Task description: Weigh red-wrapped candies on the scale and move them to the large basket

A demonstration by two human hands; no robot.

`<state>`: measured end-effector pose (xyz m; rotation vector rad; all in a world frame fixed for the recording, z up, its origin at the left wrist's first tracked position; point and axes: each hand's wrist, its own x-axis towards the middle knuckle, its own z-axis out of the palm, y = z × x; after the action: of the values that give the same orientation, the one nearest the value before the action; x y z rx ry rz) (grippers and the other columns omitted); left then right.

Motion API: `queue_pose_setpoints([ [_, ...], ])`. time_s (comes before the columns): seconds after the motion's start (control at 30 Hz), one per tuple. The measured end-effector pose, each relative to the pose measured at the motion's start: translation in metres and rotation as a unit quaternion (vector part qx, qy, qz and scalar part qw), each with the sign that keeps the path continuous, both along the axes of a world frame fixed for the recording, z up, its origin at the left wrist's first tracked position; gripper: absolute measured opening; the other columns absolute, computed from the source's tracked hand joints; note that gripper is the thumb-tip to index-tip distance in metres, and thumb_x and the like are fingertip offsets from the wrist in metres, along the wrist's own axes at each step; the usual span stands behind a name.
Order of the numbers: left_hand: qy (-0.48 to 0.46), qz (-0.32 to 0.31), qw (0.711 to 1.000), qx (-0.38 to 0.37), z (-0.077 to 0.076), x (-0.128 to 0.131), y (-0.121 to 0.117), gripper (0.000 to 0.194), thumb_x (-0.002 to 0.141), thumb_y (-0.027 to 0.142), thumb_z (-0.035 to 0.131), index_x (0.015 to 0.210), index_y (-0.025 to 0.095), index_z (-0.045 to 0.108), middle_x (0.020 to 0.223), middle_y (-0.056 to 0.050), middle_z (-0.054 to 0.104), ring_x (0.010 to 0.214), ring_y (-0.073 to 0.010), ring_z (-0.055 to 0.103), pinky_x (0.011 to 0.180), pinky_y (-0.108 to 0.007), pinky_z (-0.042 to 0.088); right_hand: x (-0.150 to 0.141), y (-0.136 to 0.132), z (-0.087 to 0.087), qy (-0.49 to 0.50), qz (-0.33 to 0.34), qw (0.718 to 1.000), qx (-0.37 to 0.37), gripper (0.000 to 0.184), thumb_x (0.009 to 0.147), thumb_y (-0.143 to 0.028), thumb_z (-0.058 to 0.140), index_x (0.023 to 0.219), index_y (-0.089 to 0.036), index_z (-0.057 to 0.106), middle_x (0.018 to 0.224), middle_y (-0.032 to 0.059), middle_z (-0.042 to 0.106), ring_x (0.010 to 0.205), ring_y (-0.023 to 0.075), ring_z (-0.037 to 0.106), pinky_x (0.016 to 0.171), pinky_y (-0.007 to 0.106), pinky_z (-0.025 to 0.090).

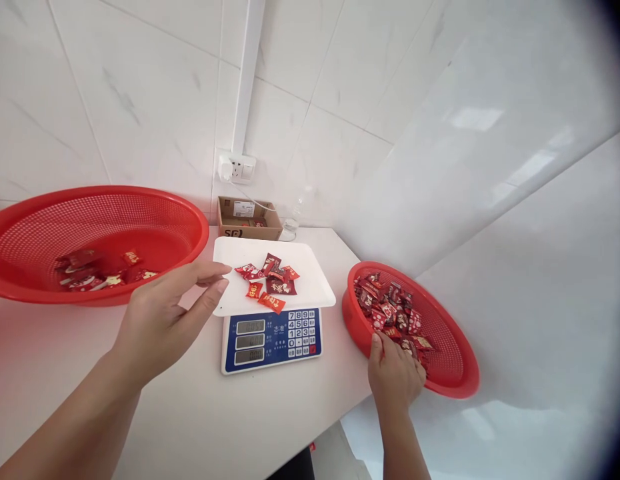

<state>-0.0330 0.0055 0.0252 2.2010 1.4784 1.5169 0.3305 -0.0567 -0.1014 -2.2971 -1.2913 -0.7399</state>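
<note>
Several wrapped candies (281, 285), in red and brown wrappers, lie loosely on the white tray (310, 267) of a blue and white digital scale (273, 340). My left hand (165, 320) is beside the tray's left edge, thumb and index finger apart, with nothing between them. At the right, my right hand (396, 373) reaches over the near rim of a red plastic basket (455, 353). Its fingers curl down at the pile of wrapped candies (390, 307) inside. The fingertips are hidden, so what they hold cannot be made out.
A larger red mesh basket (140, 207) with a few wrapped candies (85, 273) stands at the left. Behind the scale are a small cardboard box (250, 230) and a clear plastic bottle (291, 223). A plugged-in cord (250, 197) runs down from the wall socket (237, 169).
</note>
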Motion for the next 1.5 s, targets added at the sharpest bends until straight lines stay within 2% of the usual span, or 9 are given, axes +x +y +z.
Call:
queue_pose_setpoints([
  [0.23, 0.06, -0.055, 0.993, -0.087, -0.009, -0.003, 0.009, 0.03, 0.088, 0.045, 0.049, 0.11, 0.029, 0.064, 0.101, 0.001, 0.073, 0.089, -0.0157, 0.068, 0.053, -0.017, 0.052, 0.003, 0.0, -0.002, -0.038, 0.007, 0.999, 0.017, 0.055, 0.095, -0.047, 0.028, 0.099, -0.014, 0.072, 0.082, 0.0115, 0.071, 0.078, 0.0231, 0.058, 0.081, 0.037, 0.034],
  [0.33, 0.187, -0.135, 0.966, -0.115, -0.022, 0.003, 0.014, 0.04, 0.089, 0.049, 0.047, 0.125, 0.035, 0.056, 0.129, -0.002, 0.06, 0.12, -0.025, 0.055, 0.088, -0.035, 0.054, 0.003, 0.001, -0.002, -0.047, 0.01, 0.999, 0.02, 0.052, 0.095, -0.045, 0.03, 0.098, -0.014, 0.072, 0.082, 0.0108, 0.072, 0.076, 0.0226, 0.058, 0.079, 0.036, 0.034],
  [0.43, 0.287, -0.178, 0.936, -0.095, -0.041, 0.023, 0.014, 0.046, 0.086, 0.052, 0.05, 0.13, 0.038, 0.052, 0.147, -0.006, 0.042, 0.14, -0.0357, 0.027, 0.106, -0.058, 0.034, 0.005, 0.0, -0.003, -0.057, 0.015, 0.998, 0.023, 0.052, 0.096, -0.046, 0.03, 0.098, -0.015, 0.072, 0.083, 0.0098, 0.072, 0.075, 0.022, 0.059, 0.078, 0.035, 0.034],
  [0.7, 0.349, -0.11, 0.923, -0.116, -0.076, 0.066, 0.024, 0.046, 0.086, 0.052, 0.05, 0.127, 0.03, 0.057, 0.15, -0.009, 0.037, 0.138, -0.037, 0.029, 0.108, -0.065, 0.021, 0.007, 0.001, -0.004, -0.097, 0.044, 0.993, 0.055, 0.052, 0.096, -0.046, 0.031, 0.096, -0.014, 0.072, 0.074, 0.0083, 0.072, 0.073, 0.0222, 0.06, 0.076, 0.034, 0.034],
  [0.93, 0.329, -0.06, 0.935, -0.119, -0.061, 0.08, 0.031, 0.061, 0.091, 0.053, 0.038, 0.14, 0.018, 0.043, 0.151, -0.016, 0.031, 0.141, -0.0372, 0.021, 0.109, -0.064, 0.022, 0.008, 0.0, -0.005, -0.082, 0.061, 0.993, 0.057, 0.054, 0.097, -0.047, 0.028, 0.099, -0.014, 0.071, 0.079, 0.0103, 0.072, 0.075, 0.0233, 0.061, 0.075, 0.036, 0.034],
  [1.07, 0.313, -0.181, 0.917, -0.168, -0.052, 0.062, -0.003, 0.054, 0.092, 0.053, 0.035, 0.142, 0.033, 0.036, 0.151, -0.004, 0.032, 0.141, -0.0308, 0.021, 0.108, -0.058, 0.032, 0.01, -0.003, -0.005, -0.059, 0.076, 0.995, 0.038, 0.058, 0.097, -0.048, 0.022, 0.101, -0.016, 0.071, 0.08, 0.0113, 0.072, 0.078, 0.0244, 0.061, 0.076, 0.037, 0.035],
  [1.17, 0.309, -0.215, 0.896, -0.237, -0.068, 0.032, -0.031, 0.052, 0.091, 0.051, 0.04, 0.141, 0.045, 0.03, 0.149, 0.004, 0.035, 0.139, -0.0294, 0.023, 0.104, -0.053, 0.041, 0.011, -0.005, -0.002, -0.054, 0.08, 0.995, 0.02, 0.063, 0.096, -0.05, 0.019, 0.102, -0.016, 0.071, 0.08, 0.0116, 0.072, 0.078, 0.0248, 0.061, 0.077, 0.038, 0.035],
  [1.33, 0.284, -0.085, 0.91, -0.289, -0.113, -0.027, -0.048, 0.052, 0.087, 0.054, 0.045, 0.138, 0.045, 0.038, 0.151, 0.006, 0.032, 0.14, -0.0303, 0.022, 0.104, -0.051, 0.041, 0.011, -0.008, 0.001, -0.046, 0.09, 0.995, -0.011, 0.061, 0.097, -0.048, 0.017, 0.112, -0.017, 0.068, 0.088, 0.0098, 0.073, 0.082, 0.0238, 0.061, 0.08, 0.038, 0.036],
  [1.5, 0.278, 0.045, 0.932, -0.228, -0.116, -0.058, -0.037, 0.057, 0.085, 0.056, 0.047, 0.139, 0.04, 0.041, 0.147, 0.003, 0.042, 0.139, -0.0287, 0.029, 0.11, -0.051, 0.033, 0.013, -0.01, 0.0, -0.062, 0.116, 0.991, 0.02, 0.053, 0.098, -0.043, 0.023, 0.119, -0.018, 0.065, 0.096, 0.01, 0.072, 0.086, 0.0244, 0.061, 0.082, 0.038, 0.036],
])
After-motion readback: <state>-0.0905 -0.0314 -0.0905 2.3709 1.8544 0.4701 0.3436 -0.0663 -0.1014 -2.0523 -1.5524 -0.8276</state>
